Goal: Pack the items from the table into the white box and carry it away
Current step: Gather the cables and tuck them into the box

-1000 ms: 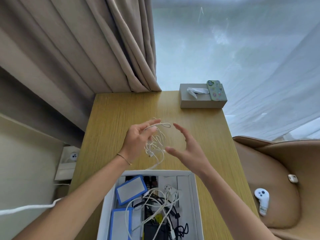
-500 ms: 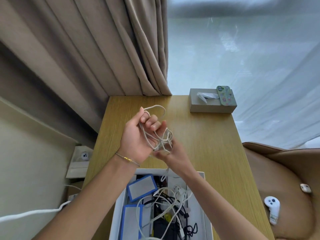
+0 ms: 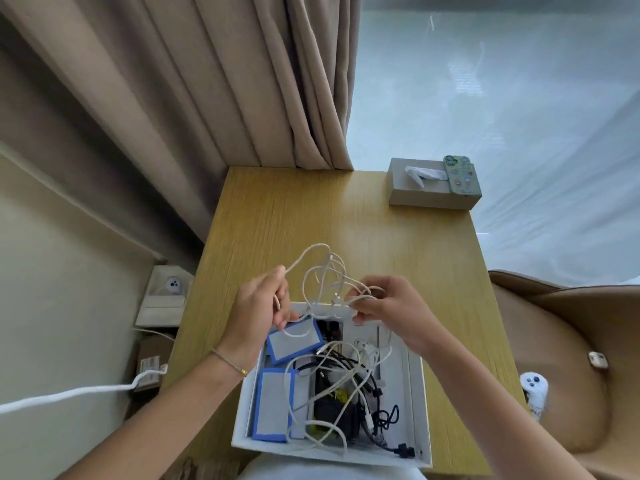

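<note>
The left hand [image 3: 260, 308] and the right hand [image 3: 388, 308] hold one tangled white cable [image 3: 325, 275] between them, above the far edge of the white box [image 3: 420, 410]. The fingers of the left hand are curled around a strand of the cable. The thumb and fingers of the right hand pinch other loops of it. The loops rise toward 12 o'clock from the hands, over the table [image 3: 311, 209], and one strand hangs down from the left hand into the box.

The box stands open at the near edge of the table, at 6 o'clock. Inside it, on the left side, lie two blue-framed pads [image 3: 275, 403], one behind the other. To the right of them there is a heap of white and black cables [image 3: 349, 379]; what lies under the heap I cannot tell.

At 1 o'clock on the table, well apart from the hands, stands a tissue box [image 3: 415, 195], and a phone [image 3: 462, 175] lies on its right end. At 3 o'clock, off the table, a brown chair [image 3: 571, 341] carries a white controller [image 3: 535, 389] and a small case [image 3: 598, 360]. A beige curtain [image 3: 242, 81] hangs at 11 o'clock.
</note>
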Motion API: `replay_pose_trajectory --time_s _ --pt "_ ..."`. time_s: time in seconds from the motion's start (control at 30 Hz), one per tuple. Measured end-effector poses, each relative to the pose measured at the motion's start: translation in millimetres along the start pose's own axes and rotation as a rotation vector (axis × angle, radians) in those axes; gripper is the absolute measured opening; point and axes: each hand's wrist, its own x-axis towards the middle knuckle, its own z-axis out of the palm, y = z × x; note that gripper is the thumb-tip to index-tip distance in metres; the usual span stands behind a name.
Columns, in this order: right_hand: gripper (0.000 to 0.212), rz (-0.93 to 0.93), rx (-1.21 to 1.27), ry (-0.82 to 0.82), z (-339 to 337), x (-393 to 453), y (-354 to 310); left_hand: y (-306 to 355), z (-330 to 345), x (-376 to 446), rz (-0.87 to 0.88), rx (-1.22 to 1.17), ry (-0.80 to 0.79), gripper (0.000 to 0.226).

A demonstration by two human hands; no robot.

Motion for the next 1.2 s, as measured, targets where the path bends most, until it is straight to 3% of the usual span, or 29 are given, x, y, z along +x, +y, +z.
replay_pose_trajectory --time_s 0.23,0.47,0.63,0.73,0.83,0.93,1.03,1.13,1.17,1.2 --pt "0.012 0.054 -0.117 -0.046 12.3 -35.7 33.3 -61.8 -8.9 -24.9 0.095 0.375 -0.059 0.042" --pt "0.023 0.01 -0.445 0.15 43.7 -38.1 66.8 -106.2 -2.3 -22.6 0.255 0.762 -0.122 0.043" --pt "0.042 -0.045 -0.746 0.204 52.3 -29.7 91.9 -123.0 10.0 -15.8 0.355 1.094 -0.171 0.033" --pt "0.055 0.008 -1.09 0.189 52.0 -25.2 101.9 -127.3 13.1 -11.1 0.346 1.27 -0.222 0.031" --pt "0.08 0.014 -1.189 0.121 47.9 -28.1 99.1 -119.3 9.8 -12.1 0.411 1.283 -0.204 0.028" --pt "0.093 -0.084 -1.066 0.08 34.4 -41.9 87.4 -103.2 -6.2 -20.4 0.478 1.135 -0.13 0.015" --pt "0.073 -0.1 -0.85 0.142 19.2 -58.0 81.0 -92.7 -35.2 -27.7 0.486 1.084 -0.03 0.007" --pt "0.021 -0.136 -0.801 0.402 7.1 -72.3 82.9 -93.5 -62.2 -32.5 0.395 1.115 0.08 0.019" --pt "0.014 -0.136 -0.824 0.473 3.7 -76.3 85.5 -96.8 -69.0 -33.4 0.356 1.125 0.104 0.025" --pt "0.022 -0.109 -0.843 0.52 1.5 -79.9 89.0 -100.5 -74.1 -33.5 0.32 1.14 0.117 0.031"
